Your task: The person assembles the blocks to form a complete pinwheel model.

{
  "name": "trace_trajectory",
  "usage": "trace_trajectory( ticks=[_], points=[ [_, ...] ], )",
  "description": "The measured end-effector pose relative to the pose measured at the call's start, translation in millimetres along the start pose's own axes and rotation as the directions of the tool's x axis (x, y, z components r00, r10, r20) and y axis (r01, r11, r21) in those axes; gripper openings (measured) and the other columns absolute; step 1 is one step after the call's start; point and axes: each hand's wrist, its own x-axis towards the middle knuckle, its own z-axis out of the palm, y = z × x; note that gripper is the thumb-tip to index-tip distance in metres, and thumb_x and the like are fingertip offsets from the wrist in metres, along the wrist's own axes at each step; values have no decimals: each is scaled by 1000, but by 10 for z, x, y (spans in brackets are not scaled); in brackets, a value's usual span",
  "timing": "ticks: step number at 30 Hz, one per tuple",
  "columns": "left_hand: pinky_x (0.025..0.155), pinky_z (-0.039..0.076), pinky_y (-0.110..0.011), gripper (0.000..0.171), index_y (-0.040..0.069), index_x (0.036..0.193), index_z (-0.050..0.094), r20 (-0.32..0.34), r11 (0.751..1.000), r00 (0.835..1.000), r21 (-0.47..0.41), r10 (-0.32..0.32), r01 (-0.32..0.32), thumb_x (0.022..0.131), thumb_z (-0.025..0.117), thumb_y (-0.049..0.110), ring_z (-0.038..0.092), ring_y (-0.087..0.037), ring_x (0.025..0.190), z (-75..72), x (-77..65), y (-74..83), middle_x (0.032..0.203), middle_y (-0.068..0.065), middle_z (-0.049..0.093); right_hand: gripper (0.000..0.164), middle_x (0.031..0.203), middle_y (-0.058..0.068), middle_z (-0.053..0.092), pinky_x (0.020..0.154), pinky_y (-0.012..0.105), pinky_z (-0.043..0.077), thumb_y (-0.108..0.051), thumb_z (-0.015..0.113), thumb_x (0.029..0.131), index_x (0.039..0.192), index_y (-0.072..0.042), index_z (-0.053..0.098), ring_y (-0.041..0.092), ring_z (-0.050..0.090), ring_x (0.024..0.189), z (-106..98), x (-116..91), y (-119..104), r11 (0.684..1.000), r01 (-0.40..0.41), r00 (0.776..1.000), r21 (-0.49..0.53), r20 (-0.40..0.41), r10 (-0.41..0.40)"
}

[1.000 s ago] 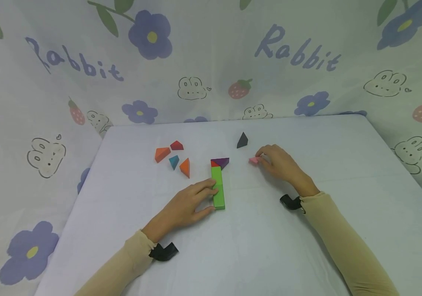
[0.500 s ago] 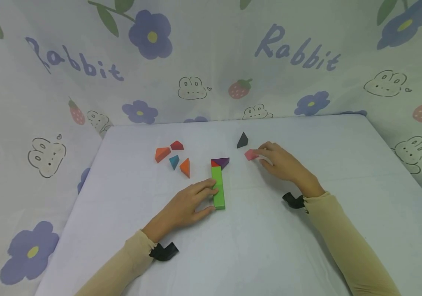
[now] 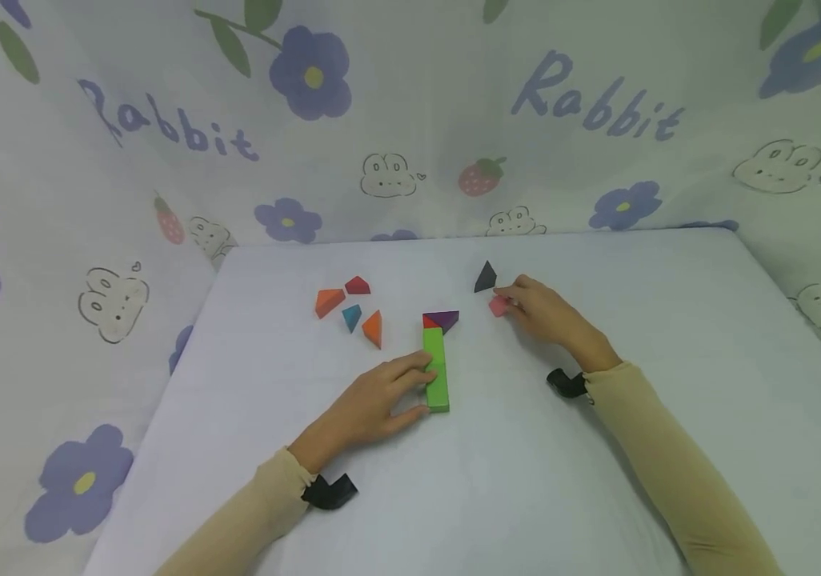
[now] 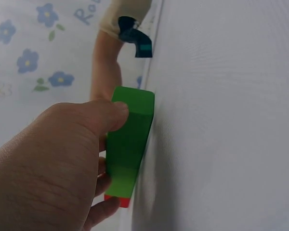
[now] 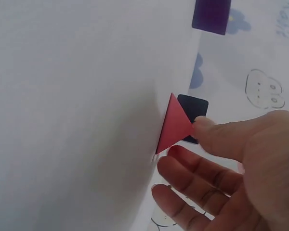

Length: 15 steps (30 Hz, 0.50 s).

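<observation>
My left hand (image 3: 389, 396) holds a row of two green blocks (image 3: 436, 368), its thumb at the near end and fingertips along the side in the left wrist view. At the row's far end lie a small red triangular block (image 3: 430, 322) and a purple triangular block (image 3: 444, 319). My right hand (image 3: 547, 314) pinches a small pink triangular block (image 3: 498, 306) between thumb and index finger. In the right wrist view the pink block (image 5: 174, 125) stands close to the table. A black triangular block (image 3: 486, 278) lies just beyond it.
To the left lie an orange block (image 3: 329, 302), a second orange block (image 3: 374, 329), a dark red block (image 3: 358, 286) and a blue block (image 3: 351, 318). A white cloth covers the table (image 3: 526, 496); a printed curtain (image 3: 439, 104) stands behind.
The pink block has turned and shifted slightly away and left under my right fingers, which now pinch it again. My left hand stays on the green blocks. The head view has shifted slightly.
</observation>
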Motion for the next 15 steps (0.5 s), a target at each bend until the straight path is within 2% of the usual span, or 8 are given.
trace_trajectory(
  ticks=[9,15],
  points=[
    [113,40,-31,46,13,130,60,4,1000,1000,6,-2,2,90,70,33,44,-16,139,-11,8,18,143,-5,52,24,105,13,61,86,44,54,-5,64,93,117,-3,63,29,61,96,-12,-19,-8,998,-41,999,39,-10,41],
    [110,44,-34,45,12,129,62,-10,1000,1000,2,11,-11,89,72,31,48,-19,136,-11,2,7,141,-7,53,20,106,10,59,84,44,55,-4,70,89,107,-6,62,28,65,96,14,-59,6,995,-62,997,75,-33,64]
  ],
)
